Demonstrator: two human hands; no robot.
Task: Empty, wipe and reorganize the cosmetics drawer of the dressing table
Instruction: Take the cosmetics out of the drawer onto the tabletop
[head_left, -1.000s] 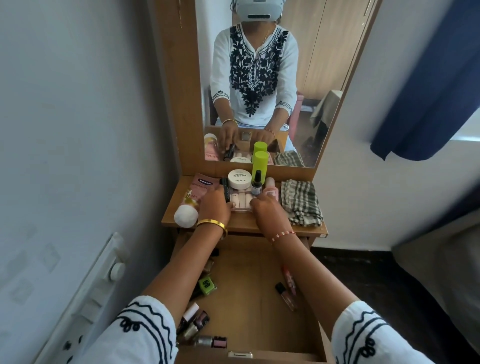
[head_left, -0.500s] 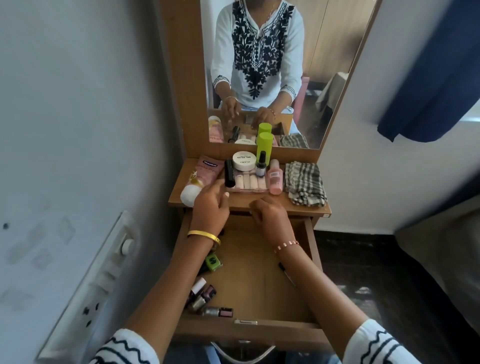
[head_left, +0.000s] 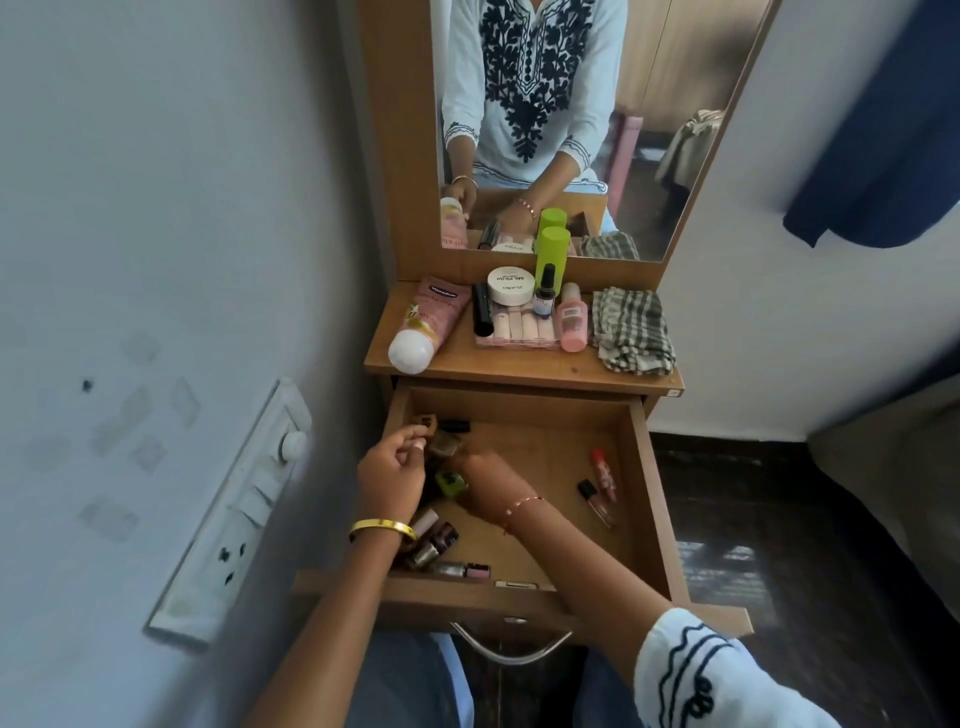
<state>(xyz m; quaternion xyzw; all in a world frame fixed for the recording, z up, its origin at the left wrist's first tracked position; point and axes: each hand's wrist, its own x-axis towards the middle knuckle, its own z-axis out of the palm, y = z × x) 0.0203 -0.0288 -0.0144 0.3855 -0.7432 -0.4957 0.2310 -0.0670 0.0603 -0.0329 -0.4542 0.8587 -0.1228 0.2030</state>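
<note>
Both hands worked the drawer's (head_left: 652, 493) left side, left hand (head_left: 389, 475) loosely curled, holding nothing, right hand's (head_left: 485, 486) grip indeterminate beside the green bottle (head_left: 451, 482); best lifted upright, one by one.

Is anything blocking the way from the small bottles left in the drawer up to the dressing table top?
Nothing visible does. The drawer is open with no lid, both hands are among the small bottles, and the front strip of the table top is bare.
</note>
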